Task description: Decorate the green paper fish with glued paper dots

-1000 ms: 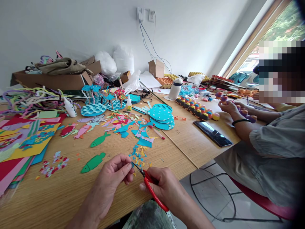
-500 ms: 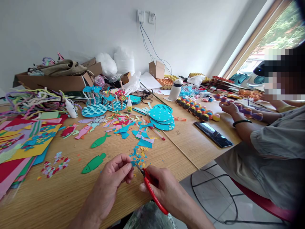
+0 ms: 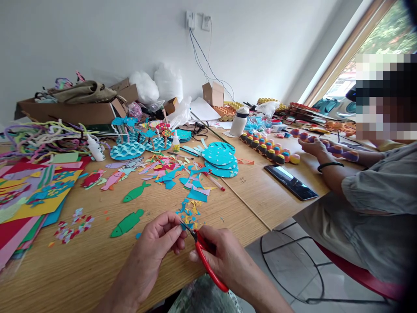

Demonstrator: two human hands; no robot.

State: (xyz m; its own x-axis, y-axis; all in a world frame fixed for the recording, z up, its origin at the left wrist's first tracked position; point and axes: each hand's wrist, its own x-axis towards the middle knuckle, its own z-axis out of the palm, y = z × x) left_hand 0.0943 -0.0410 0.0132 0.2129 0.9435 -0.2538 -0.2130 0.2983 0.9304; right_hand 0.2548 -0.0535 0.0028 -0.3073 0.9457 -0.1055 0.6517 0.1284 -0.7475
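Red-handled scissors [image 3: 202, 256] are gripped in my right hand [image 3: 224, 252], their blades pointing up and left. The blade tips reach the fingertips of my left hand [image 3: 163, 237], whose thumb and forefinger are pinched together. What lies in that pinch is too small to make out, though some blue shows beside it. Small blue and yellow paper scraps [image 3: 192, 208] lie on the table just beyond the blades. Left of my left hand are a green paper fish [image 3: 127, 223] and, farther back, a second green paper fish [image 3: 137, 192].
Coloured paper sheets [image 3: 39, 200] are stacked at the left. Blue discs [image 3: 220, 158], a thin stick [image 3: 246, 202] and a phone [image 3: 289, 182] lie beyond my hands. At the right, a seated person's hands [image 3: 314, 150] hold purple-and-orange egg-carton cups.
My left fingertips have shifted slightly right, closer along the scissor blades. A small blue round piece now shows more beside my left wrist. The view has turned slightly.
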